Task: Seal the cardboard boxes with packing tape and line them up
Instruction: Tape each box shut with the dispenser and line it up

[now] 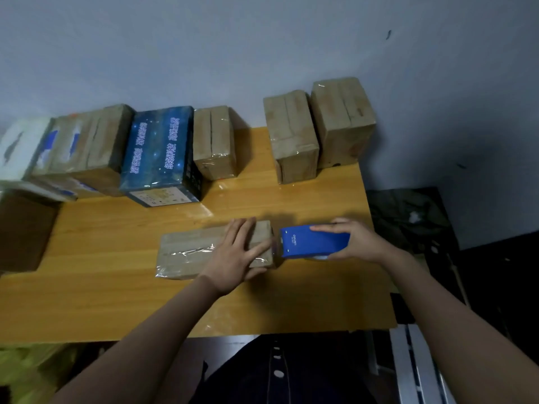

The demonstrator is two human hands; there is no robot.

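Observation:
A flat cardboard box [186, 252] lies in the middle of the wooden table [116, 281], with clear tape shining along its top and front. My left hand [236, 255] presses flat on the box's right half, fingers straight. My right hand [358, 240] grips a blue tape dispenser [312, 242] just off the box's right end, its mouth against the box edge. Along the wall stand taped cardboard boxes: one [214, 141] mid-table, and a pair, the shorter [291, 135] beside the taller [344, 121], at the right corner.
A dark blue printed box [160, 153] and more cardboard boxes [84, 147] crowd the back left, with a white box [17, 147] at the far left. A brown box [23, 231] sits at the table's left edge. Dark furniture [408, 217] stands right of the table.

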